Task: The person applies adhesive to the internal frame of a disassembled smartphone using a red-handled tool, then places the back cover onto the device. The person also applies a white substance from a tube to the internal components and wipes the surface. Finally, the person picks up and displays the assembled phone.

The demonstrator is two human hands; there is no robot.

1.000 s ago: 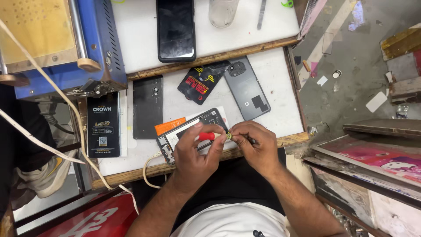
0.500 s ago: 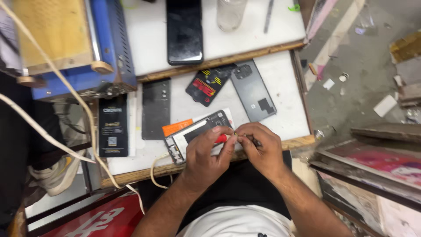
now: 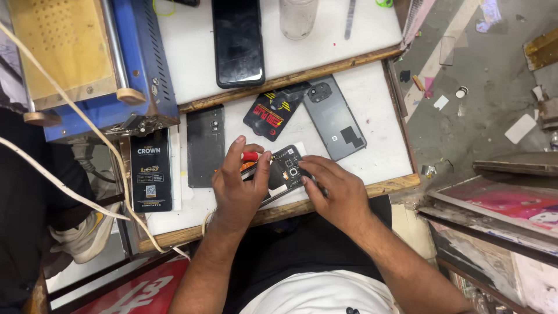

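Observation:
An opened phone (image 3: 286, 168) with its dark circuit board showing lies on the white work board (image 3: 378, 151), near the front edge. My left hand (image 3: 238, 189) rests on the phone's left part. Its fingers are closed around a small red-handled tool (image 3: 250, 156); the tip is hidden. My right hand (image 3: 337, 192) grips the phone's right edge, with the fingertips on the board area near the camera module.
A dark back cover (image 3: 204, 145), a black battery (image 3: 151, 171), a black pack with a red and yellow label (image 3: 270, 113) and a grey back cover (image 3: 337, 119) lie around. Behind are a black phone (image 3: 237, 40), a glass (image 3: 297, 17) and a blue machine (image 3: 139, 75). White cables (image 3: 70, 116) cross at the left.
My left hand slid left and up along the phone with the red tool, uncovering the circuit board. My right hand stays at the phone's right edge. The view shifted slightly.

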